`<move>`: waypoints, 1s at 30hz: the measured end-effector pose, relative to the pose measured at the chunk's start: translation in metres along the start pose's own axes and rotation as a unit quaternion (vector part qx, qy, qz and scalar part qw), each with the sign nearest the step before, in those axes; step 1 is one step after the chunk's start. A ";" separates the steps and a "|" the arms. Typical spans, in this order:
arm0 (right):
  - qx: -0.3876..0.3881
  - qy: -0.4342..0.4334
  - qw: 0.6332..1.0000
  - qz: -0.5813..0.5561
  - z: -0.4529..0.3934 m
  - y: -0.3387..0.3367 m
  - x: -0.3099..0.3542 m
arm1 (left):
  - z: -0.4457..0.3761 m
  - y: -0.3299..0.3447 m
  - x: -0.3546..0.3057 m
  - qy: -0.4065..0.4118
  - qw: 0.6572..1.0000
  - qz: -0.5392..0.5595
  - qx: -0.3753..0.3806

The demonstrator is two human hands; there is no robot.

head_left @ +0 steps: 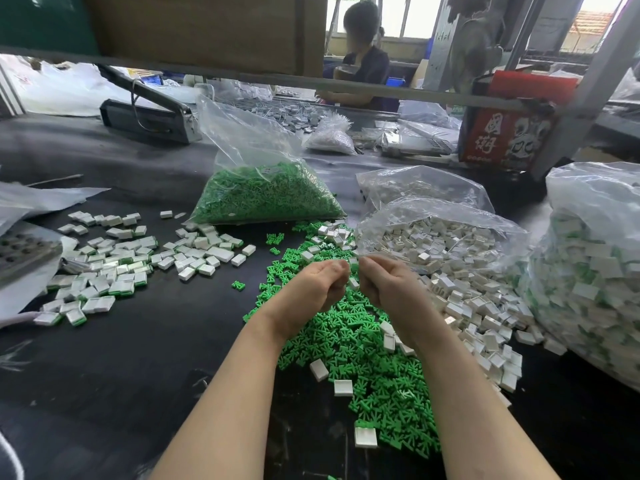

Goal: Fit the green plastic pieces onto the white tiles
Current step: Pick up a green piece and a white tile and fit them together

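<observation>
Roughly partway — a scatter of finished white tiles w/ green plastic backs (pixel 104 271) lies left; loose green plastic pieces (pixel 363 358) and bare white rectangular tiles (pixel 478 306) remain. Left hand (pixel 317 285) and right hand (pixel 388 282) curled, fingertips meeting — contents can't be told.

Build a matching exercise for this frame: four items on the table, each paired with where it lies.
Items:
1. clear bag of green plastic pieces
2. loose heap of green plastic pieces
3. scattered finished white tiles with green backs
4. open clear bag of plain white tiles

Places:
A. left of the hands
B. under the forearms
C. right, beyond the hands
D. centre, behind the loose pieces

Pairs: 1-D, 2-B, 3-A, 4-C
</observation>
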State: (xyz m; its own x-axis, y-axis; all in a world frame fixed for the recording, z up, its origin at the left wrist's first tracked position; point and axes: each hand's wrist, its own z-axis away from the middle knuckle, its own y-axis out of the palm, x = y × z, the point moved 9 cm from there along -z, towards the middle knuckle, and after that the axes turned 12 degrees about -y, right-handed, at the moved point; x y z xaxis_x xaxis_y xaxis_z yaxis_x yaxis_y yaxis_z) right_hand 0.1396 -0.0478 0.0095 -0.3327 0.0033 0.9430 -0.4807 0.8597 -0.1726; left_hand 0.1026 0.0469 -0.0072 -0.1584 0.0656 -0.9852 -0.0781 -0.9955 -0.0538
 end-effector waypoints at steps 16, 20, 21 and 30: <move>0.015 -0.010 0.999 0.030 -0.001 0.005 -0.002 | 0.006 0.001 -0.007 0.001 1.000 0.017 -0.010; 0.012 0.004 1.000 0.012 -0.001 0.007 -0.003 | 0.005 0.001 -0.008 0.005 1.000 0.011 -0.012; 0.014 0.005 1.000 0.009 0.000 0.007 -0.003 | 0.004 0.001 -0.007 0.006 1.000 0.009 -0.012; 0.022 0.003 1.000 0.001 0.001 0.012 -0.001 | 0.003 0.002 -0.006 0.004 1.000 0.017 -0.019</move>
State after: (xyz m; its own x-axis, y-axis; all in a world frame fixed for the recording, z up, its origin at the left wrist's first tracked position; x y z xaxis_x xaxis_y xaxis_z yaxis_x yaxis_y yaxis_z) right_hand 0.1336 -0.0383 0.0060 -0.3285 0.0087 0.9445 -0.5147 0.8368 -0.1868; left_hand 0.1006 0.0447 -0.0007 -0.1526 0.0311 -0.9878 -0.0355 -0.9990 -0.0260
